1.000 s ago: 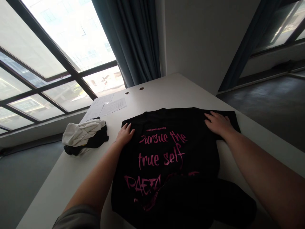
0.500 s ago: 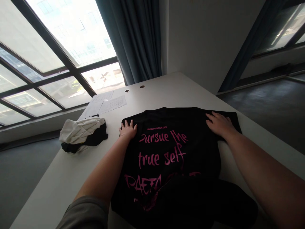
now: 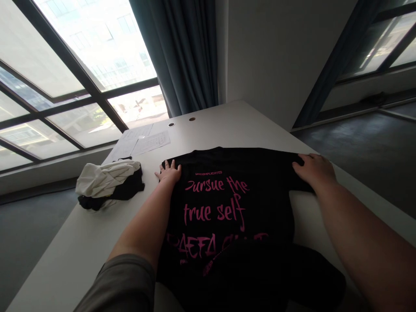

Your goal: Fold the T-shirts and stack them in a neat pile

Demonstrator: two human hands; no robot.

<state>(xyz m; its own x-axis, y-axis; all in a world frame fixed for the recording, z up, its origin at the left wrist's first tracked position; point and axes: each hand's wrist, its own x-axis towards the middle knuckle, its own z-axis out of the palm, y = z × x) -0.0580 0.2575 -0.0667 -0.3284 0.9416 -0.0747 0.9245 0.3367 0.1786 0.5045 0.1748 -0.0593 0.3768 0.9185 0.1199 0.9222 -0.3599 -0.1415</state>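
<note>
A black T-shirt (image 3: 266, 195) with pink lettering is spread over the white table (image 3: 55, 255), its lower part folded over in a dark heap close to me. My left hand (image 3: 169, 172) lies flat with fingers spread on the shirt's left shoulder edge. Out on the right sleeve rests my right hand (image 3: 315, 171), palm down, its thumb apart from the fingers. The sleeve's end is mostly covered by that hand.
Left of the shirt sits a crumpled pile of white and black cloth (image 3: 108, 182). Papers (image 3: 151, 142) lie behind it, near two round holes in the tabletop. Beyond the table stand a window (image 3: 97, 52), a blue curtain (image 3: 185, 56) and a wall (image 3: 260, 56).
My right hand has slid outward to the right along the sleeve, to its end. My left hand stays on the left shoulder. The view has shifted slightly.
</note>
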